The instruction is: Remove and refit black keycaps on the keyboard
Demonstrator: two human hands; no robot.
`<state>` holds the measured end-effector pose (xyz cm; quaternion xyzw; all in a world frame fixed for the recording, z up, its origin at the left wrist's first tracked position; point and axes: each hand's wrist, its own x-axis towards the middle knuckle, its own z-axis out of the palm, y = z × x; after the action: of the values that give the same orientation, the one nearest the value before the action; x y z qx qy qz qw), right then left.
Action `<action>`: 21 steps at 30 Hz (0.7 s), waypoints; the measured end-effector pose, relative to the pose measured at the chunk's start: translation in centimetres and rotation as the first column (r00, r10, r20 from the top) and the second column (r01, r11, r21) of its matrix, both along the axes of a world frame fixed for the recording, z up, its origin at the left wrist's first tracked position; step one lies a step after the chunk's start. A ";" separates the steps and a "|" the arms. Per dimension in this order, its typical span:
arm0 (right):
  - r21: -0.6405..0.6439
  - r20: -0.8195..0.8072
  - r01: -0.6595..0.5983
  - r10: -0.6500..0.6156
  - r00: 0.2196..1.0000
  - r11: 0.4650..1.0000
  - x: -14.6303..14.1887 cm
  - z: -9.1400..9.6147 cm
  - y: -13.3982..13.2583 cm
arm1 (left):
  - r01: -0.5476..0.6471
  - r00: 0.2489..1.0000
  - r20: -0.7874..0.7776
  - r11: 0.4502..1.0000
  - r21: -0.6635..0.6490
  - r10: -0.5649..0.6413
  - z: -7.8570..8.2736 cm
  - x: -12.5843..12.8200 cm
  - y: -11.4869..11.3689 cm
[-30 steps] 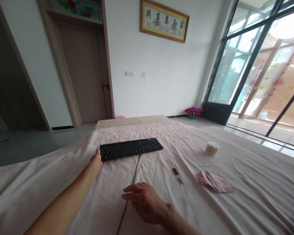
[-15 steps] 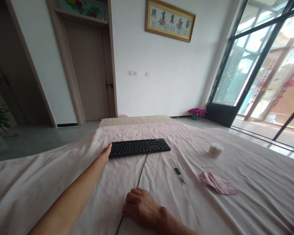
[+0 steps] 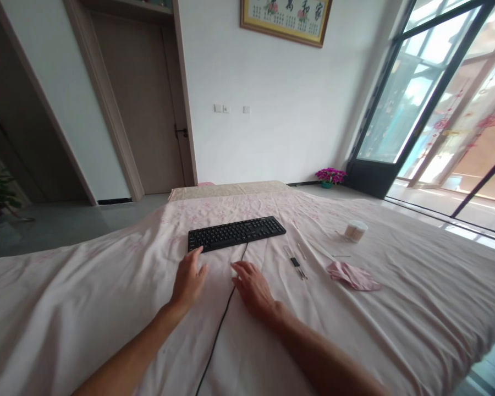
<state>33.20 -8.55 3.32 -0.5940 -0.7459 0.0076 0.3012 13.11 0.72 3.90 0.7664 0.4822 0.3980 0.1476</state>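
A black keyboard (image 3: 236, 232) lies on a pink floral sheet (image 3: 107, 297), its black cable (image 3: 218, 330) running toward me. My left hand (image 3: 190, 278) rests flat on the sheet just in front of the keyboard's left end, fingers spread and holding nothing. My right hand (image 3: 252, 286) lies palm down beside the cable, fingers stretched toward the keyboard, also holding nothing. Both hands are just short of the keyboard.
Right of the keyboard lie small metal tools (image 3: 296, 260), a crumpled pink cloth (image 3: 352, 275), thin sticks (image 3: 341, 256) and a round tub of cotton swabs (image 3: 355, 230). Beyond the sheet are a door (image 3: 144, 104), a flower pot (image 3: 330, 176) and glass doors (image 3: 437, 99).
My left hand has left the keyboard's left end and come back to the sheet. My right hand has opened from a fist and slid forward beside the cable.
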 end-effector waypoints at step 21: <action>-0.208 -0.045 -0.232 0.228 0.973 0.950 -1.7 1.9 -3.3 | 0.167 0.978 -0.016 0.826 -0.539 -0.209 -2.4 -11.9 -16.7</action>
<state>31.46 -11.82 5.22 -0.5317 -0.8018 0.1278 0.2409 1.19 -15.97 1.52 0.7528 0.5012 0.2027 0.3754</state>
